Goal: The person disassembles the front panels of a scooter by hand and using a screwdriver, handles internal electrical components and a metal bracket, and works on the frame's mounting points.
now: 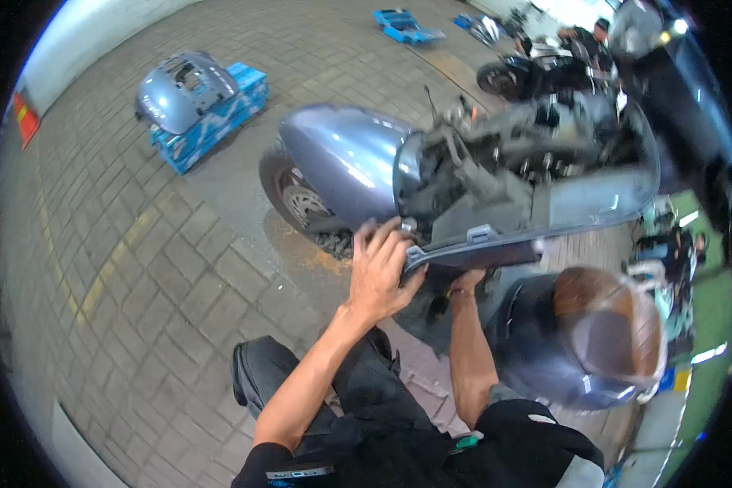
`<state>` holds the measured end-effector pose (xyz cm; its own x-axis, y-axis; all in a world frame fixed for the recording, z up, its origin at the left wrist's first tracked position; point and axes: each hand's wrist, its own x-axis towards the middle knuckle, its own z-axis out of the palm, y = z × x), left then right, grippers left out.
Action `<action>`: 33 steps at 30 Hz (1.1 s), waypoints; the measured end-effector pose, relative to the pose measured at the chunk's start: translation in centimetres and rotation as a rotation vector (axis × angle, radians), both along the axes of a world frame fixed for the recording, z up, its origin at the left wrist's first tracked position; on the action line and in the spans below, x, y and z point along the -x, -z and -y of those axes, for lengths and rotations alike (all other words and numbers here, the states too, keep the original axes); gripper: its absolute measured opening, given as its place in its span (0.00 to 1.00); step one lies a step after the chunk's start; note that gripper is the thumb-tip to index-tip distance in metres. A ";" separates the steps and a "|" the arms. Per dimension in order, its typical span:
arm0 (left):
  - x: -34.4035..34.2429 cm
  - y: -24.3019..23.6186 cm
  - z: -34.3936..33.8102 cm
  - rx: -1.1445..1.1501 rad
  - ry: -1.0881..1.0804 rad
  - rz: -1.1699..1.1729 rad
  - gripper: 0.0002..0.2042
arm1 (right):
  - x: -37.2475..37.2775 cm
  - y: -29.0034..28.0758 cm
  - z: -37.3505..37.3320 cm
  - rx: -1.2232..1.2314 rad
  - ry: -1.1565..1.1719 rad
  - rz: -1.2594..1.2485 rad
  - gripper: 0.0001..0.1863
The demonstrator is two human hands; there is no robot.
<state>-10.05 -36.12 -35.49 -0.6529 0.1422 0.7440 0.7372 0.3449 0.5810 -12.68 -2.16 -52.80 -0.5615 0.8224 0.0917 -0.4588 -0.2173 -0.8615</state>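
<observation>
The scooter's side panel (496, 244) is gripped at its end by the curled left hand (380, 272); the right hand (466, 282), mostly hidden beneath, cannot be judged. If pulled unevenly, the panel could crack or drop onto the paving (163, 268).

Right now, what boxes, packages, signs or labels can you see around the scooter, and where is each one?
Blue patterned box: upper left on the paving, rectangular, a grey body panel lying on it.
Blue flattened packaging: top centre, on the ground.
Red-orange sign: far left, at the wall's foot.

- A motorcycle repair yard – open paved ground, not a room.
- Half-stripped blue-grey scooter (464, 179) on the brick paving (138, 268).
- Removed body panel (183, 89) resting on blue crates (220, 122).
- Another motorcycle (529, 73) parked behind.
</observation>
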 end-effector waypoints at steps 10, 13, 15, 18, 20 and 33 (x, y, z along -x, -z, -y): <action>2.0 2.0 1.3 0.102 0.064 -0.102 0.18 | -6.4 2.1 -5.8 -0.537 -0.043 0.465 0.24; 2.1 2.2 1.4 0.105 0.032 -0.133 0.20 | -7.4 -3.9 -11.5 -0.260 0.029 0.137 0.26; 2.1 2.3 2.7 0.138 0.004 -0.144 0.20 | -6.3 -6.3 -10.9 -0.257 0.134 0.033 0.31; 1.6 2.3 2.5 0.150 0.019 -0.128 0.20 | -3.8 -4.5 -11.4 -0.284 0.200 -0.133 0.30; 1.4 2.2 1.3 0.130 0.050 -0.136 0.20 | -0.6 -0.3 -10.3 -0.183 0.135 -0.185 0.27; 1.3 2.6 3.2 0.160 0.035 -0.033 0.20 | -0.8 -3.9 -4.1 -0.347 0.217 -0.050 0.24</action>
<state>-11.36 -39.32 -38.11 -0.6214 0.2829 0.7306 0.7678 0.4053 0.4961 -11.89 1.89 -48.91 -0.3664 0.8365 0.4074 -0.5052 0.1888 -0.8421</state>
